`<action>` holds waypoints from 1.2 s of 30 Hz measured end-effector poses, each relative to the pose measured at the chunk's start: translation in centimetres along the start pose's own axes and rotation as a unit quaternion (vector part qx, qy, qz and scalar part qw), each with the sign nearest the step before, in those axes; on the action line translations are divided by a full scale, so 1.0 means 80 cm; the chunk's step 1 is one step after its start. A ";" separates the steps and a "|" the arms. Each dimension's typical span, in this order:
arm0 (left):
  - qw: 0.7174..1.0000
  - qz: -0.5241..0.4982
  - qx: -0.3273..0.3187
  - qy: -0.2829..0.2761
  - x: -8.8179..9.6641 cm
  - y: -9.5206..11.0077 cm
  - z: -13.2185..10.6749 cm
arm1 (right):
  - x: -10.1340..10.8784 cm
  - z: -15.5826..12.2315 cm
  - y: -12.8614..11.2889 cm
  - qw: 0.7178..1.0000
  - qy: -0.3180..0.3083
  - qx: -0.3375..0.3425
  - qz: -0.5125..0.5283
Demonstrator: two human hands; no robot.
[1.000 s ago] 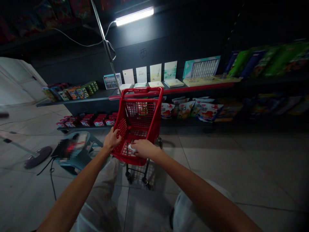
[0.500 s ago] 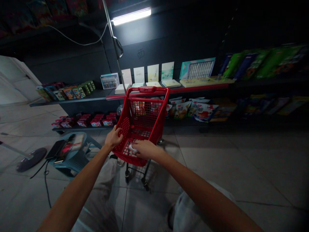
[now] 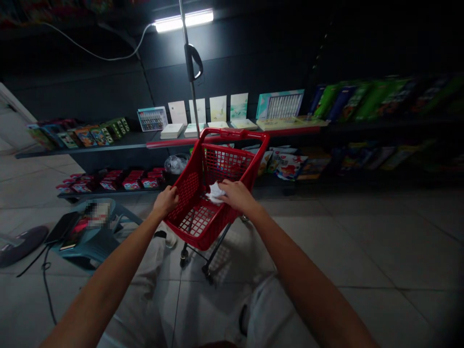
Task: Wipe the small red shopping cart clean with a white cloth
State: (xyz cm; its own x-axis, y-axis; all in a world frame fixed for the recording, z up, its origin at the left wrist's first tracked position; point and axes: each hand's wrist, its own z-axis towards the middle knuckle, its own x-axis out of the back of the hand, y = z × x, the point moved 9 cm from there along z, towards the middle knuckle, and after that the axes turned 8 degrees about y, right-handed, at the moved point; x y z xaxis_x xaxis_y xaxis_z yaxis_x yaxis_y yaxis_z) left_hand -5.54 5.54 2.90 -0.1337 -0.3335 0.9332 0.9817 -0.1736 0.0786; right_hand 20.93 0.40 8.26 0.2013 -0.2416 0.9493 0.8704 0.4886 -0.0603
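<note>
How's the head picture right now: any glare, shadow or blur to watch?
Head view: the tube light is blown out to white. Head view: the green packets look dim and smeared, the red cart throws a patterned shadow on the floor, the white wad in the right hand shows little surface detail, and pixelation masks part of the blue stool.

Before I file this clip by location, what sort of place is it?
Probably a shop, or a space set up like one: a red shopping cart stands in front of dark shelves stocked with rows of small boxes and bright packaged bags.
</note>
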 end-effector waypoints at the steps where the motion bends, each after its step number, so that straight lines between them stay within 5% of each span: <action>1: 1.000 0.008 -0.005 -0.004 -0.002 -0.002 0.001 | 0.010 0.000 0.024 0.999 0.033 -0.027 -0.007; 6: 0.999 -0.005 -0.043 -0.006 0.001 -0.013 0.007 | 0.044 -0.012 0.098 0.984 0.135 -0.116 -0.012; 11: 0.994 -0.015 -0.008 0.107 0.042 -0.022 0.009 | 0.045 -0.017 0.089 0.978 0.141 -0.150 -0.018; 15: 0.980 -0.066 0.017 0.187 0.066 -0.001 -0.036 | 0.041 -0.015 0.073 0.966 0.145 -0.208 -0.048; 17: 0.985 -0.123 -0.007 0.120 0.051 0.018 -0.069 | 0.034 -0.011 0.066 0.965 0.124 -0.226 -0.046; 20: 0.987 -0.153 -0.004 -0.054 0.012 0.029 -0.113 | 0.019 -0.002 0.059 0.967 0.073 -0.241 -0.035; 23: 0.988 -0.132 -0.006 -0.085 0.009 0.023 -0.122 | 0.007 0.005 0.048 0.967 0.022 -0.249 -0.038; 27: 0.991 -0.105 0.006 -0.078 0.019 0.009 -0.103 | -0.015 0.012 0.009 0.974 -0.078 -0.212 -0.025; 31: 0.992 -0.096 0.016 -0.083 0.021 0.002 -0.092 | -0.025 0.014 -0.054 0.981 -0.099 -0.159 -0.045; 36: 0.993 -0.087 0.024 -0.069 0.015 0.003 -0.082 | -0.066 0.019 -0.163 0.987 -0.154 0.021 0.031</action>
State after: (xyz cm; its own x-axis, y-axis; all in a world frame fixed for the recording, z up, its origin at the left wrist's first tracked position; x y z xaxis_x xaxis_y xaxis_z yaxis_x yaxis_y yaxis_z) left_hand -6.33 -1.02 1.72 -0.2861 -0.1713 0.9428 0.9508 -0.1725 0.2572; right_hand 7.87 -3.41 4.51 0.1019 0.0530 0.9934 0.8397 0.5309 -0.1145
